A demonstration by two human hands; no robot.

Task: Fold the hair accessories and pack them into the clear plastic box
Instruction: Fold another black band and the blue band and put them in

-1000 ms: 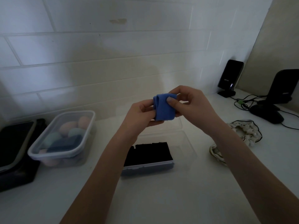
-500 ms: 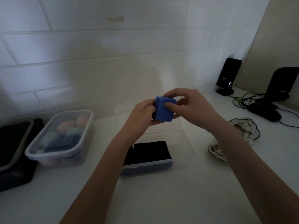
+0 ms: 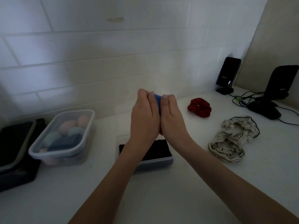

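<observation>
A folded blue hair band (image 3: 157,98) is squeezed between my left hand (image 3: 144,117) and my right hand (image 3: 171,118), held side by side above the counter; only a sliver of blue shows between the thumbs. Below my wrists sits the clear plastic box (image 3: 120,143) with a black folded piece (image 3: 163,150) inside. A red scrunchie (image 3: 199,107) lies on the counter to the right. A cream striped scrunchie (image 3: 233,139) lies nearer, also on the right.
A lidded clear container (image 3: 53,146) of pastel items stands at the left, beside a black case (image 3: 14,149). Two black stands (image 3: 228,75) (image 3: 275,94) with cables (image 3: 242,98) sit at the back right. The white tiled wall (image 3: 113,54) rises behind.
My hands have closed together around the blue band, hiding most of it, and moved lower toward the box. The view has shifted, bringing the red scrunchie into sight.
</observation>
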